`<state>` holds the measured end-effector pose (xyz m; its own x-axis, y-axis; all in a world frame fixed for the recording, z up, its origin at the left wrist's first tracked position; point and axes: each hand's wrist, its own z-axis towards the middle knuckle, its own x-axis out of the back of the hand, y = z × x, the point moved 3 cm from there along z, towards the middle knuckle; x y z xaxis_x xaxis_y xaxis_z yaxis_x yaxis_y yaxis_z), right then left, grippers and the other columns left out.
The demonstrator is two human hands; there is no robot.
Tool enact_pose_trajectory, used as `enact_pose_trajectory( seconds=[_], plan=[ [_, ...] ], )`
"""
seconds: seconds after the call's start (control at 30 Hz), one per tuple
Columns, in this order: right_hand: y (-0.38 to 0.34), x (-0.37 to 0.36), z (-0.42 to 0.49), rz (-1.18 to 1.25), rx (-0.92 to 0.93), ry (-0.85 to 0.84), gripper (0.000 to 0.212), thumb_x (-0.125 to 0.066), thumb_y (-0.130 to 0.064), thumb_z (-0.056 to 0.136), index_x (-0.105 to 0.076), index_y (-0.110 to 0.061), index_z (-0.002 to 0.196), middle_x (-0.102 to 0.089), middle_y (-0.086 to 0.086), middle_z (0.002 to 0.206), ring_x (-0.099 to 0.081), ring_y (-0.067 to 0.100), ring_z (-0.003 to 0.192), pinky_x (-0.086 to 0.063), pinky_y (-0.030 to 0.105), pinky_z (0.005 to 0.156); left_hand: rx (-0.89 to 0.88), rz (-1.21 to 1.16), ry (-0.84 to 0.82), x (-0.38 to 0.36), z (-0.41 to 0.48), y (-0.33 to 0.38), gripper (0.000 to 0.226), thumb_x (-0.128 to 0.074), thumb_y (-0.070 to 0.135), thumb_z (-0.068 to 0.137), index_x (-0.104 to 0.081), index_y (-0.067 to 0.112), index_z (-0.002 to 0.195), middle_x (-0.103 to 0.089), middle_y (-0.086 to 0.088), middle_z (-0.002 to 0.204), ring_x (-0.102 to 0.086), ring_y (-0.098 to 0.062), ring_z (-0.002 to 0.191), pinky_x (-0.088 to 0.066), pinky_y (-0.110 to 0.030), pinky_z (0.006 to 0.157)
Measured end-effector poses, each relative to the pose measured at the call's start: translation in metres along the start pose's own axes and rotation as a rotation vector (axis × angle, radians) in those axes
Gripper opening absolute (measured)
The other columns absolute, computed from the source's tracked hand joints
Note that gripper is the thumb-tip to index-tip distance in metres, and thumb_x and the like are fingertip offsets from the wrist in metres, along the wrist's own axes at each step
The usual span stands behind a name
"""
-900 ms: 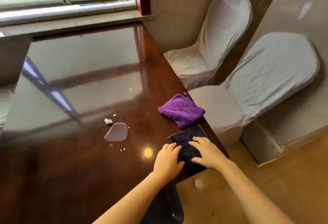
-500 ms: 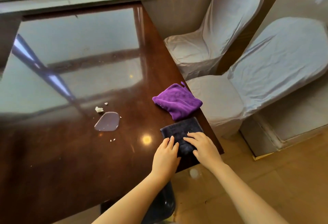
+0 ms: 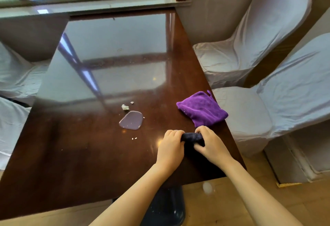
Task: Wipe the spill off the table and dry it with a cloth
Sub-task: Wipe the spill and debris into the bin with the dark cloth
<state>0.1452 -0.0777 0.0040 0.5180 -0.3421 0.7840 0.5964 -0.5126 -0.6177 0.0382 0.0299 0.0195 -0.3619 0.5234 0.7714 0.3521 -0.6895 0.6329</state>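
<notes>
A pale puddle of spilled liquid (image 3: pixel 131 120) lies on the glossy dark wooden table (image 3: pixel 80 154), with white crumbs (image 3: pixel 125 107) just beyond it and a few specks in front. A dark navy cloth (image 3: pixel 192 137) is bunched up near the table's right edge. My left hand (image 3: pixel 170 149) grips its left end and my right hand (image 3: pixel 211 143) grips its right end. A folded purple cloth (image 3: pixel 202 111) rests just beyond my hands at the right edge. The puddle sits to the left of my hands, apart from both cloths.
White-covered chairs stand along the right side (image 3: pixel 250 34) (image 3: pixel 278 93) and at the left (image 3: pixel 12 75). A window sill (image 3: pixel 92 5) runs behind the table's far end. The table's dark pedestal base (image 3: pixel 166 206) stands on the wooden floor below my arms.
The navy cloth lay flat under my fingers; both hands have gathered it into a bunch and closed on it. My view has pulled back and up.
</notes>
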Motion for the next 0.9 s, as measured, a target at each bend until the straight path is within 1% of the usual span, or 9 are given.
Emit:
enact_pose_trajectory(
  seconds=[0.07, 0.13, 0.27, 0.33, 0.43, 0.57, 0.7, 0.8, 0.9],
  plan=[
    [-0.015, 0.002, 0.014, 0.067, -0.006, -0.028, 0.025, -0.07, -0.016, 0.077, -0.05, -0.021, 0.089, -0.061, -0.001, 0.089, -0.06, 0.012, 0.079, -0.054, 0.026, 0.068, -0.011, -0.011, 0.041, 0.015, 0.002, -0.005, 0.027, -0.051, 0.007, 0.085, -0.058, 0.008, 0.11, -0.063, -0.008, 0.113, -0.051, -0.023, 0.11, -0.043, -0.033, 0.088],
    [-0.031, 0.002, 0.027, 0.121, 0.011, -0.063, 0.023, -0.069, -0.012, 0.078, -0.049, -0.02, 0.088, -0.062, -0.001, 0.085, -0.062, 0.01, 0.077, -0.056, 0.026, 0.066, -0.003, -0.019, 0.081, 0.03, 0.002, -0.012, 0.027, -0.052, 0.007, 0.085, -0.058, 0.008, 0.111, -0.063, -0.009, 0.113, -0.052, -0.022, 0.11, -0.041, -0.028, 0.089],
    [-0.066, 0.0, 0.05, 0.197, 0.114, -0.13, 0.025, -0.067, -0.007, 0.076, -0.05, -0.021, 0.09, -0.061, -0.004, 0.083, -0.061, 0.006, 0.077, -0.05, 0.018, 0.063, 0.035, -0.023, 0.162, 0.061, 0.005, -0.027, 0.028, -0.053, 0.007, 0.084, -0.059, 0.008, 0.112, -0.064, -0.01, 0.112, -0.054, -0.024, 0.107, -0.039, -0.026, 0.09],
    [-0.082, 0.0, 0.06, 0.204, 0.163, -0.145, 0.026, -0.066, -0.006, 0.075, -0.053, -0.019, 0.093, -0.062, -0.001, 0.087, -0.06, 0.008, 0.08, -0.05, 0.02, 0.066, 0.035, -0.009, 0.191, 0.075, 0.007, -0.035, 0.028, -0.054, 0.009, 0.084, -0.059, 0.009, 0.112, -0.065, -0.008, 0.111, -0.054, -0.023, 0.106, -0.038, -0.025, 0.089],
    [-0.102, -0.003, 0.076, 0.155, 0.223, -0.149, 0.025, -0.064, -0.007, 0.073, -0.059, -0.014, 0.097, -0.063, 0.002, 0.094, -0.06, 0.014, 0.085, -0.048, 0.024, 0.073, 0.052, 0.002, 0.215, 0.093, 0.011, -0.048, 0.028, -0.054, 0.011, 0.085, -0.059, 0.01, 0.112, -0.065, -0.006, 0.112, -0.053, -0.022, 0.108, -0.036, -0.024, 0.09],
    [-0.121, -0.008, 0.102, 0.024, 0.256, -0.159, 0.011, -0.066, -0.013, 0.078, -0.064, -0.012, 0.089, -0.069, 0.009, 0.088, -0.062, 0.025, 0.08, -0.045, 0.032, 0.066, 0.069, 0.022, 0.246, 0.116, 0.021, -0.065, 0.027, -0.055, 0.01, 0.085, -0.059, 0.007, 0.111, -0.065, -0.008, 0.112, -0.052, -0.024, 0.109, -0.034, -0.024, 0.093],
    [-0.138, -0.009, 0.131, -0.109, 0.258, -0.155, 0.019, -0.066, -0.025, 0.081, -0.065, -0.012, 0.095, -0.071, 0.013, 0.092, -0.063, 0.031, 0.085, -0.043, 0.034, 0.067, 0.073, 0.055, 0.265, 0.137, 0.038, -0.081, 0.028, -0.057, 0.009, 0.083, -0.06, 0.004, 0.111, -0.065, -0.012, 0.111, -0.052, -0.028, 0.109, -0.033, -0.024, 0.091],
    [-0.151, -0.011, 0.152, -0.117, 0.274, -0.149, 0.02, -0.064, -0.022, 0.083, -0.063, -0.013, 0.1, -0.072, 0.014, 0.097, -0.064, 0.034, 0.087, -0.048, 0.038, 0.07, 0.094, 0.065, 0.273, 0.15, 0.056, -0.096, 0.029, -0.056, 0.01, 0.083, -0.06, 0.005, 0.112, -0.065, -0.011, 0.11, -0.052, -0.027, 0.108, -0.034, -0.023, 0.086],
    [-0.162, -0.012, 0.174, -0.126, 0.312, -0.139, 0.02, -0.063, -0.017, 0.083, -0.061, -0.012, 0.102, -0.07, 0.015, 0.1, -0.064, 0.034, 0.089, -0.05, 0.04, 0.072, 0.098, 0.068, 0.277, 0.162, 0.076, -0.108, 0.029, -0.055, 0.01, 0.083, -0.06, 0.006, 0.111, -0.066, -0.011, 0.111, -0.052, -0.028, 0.108, -0.034, -0.025, 0.086]
  ],
)
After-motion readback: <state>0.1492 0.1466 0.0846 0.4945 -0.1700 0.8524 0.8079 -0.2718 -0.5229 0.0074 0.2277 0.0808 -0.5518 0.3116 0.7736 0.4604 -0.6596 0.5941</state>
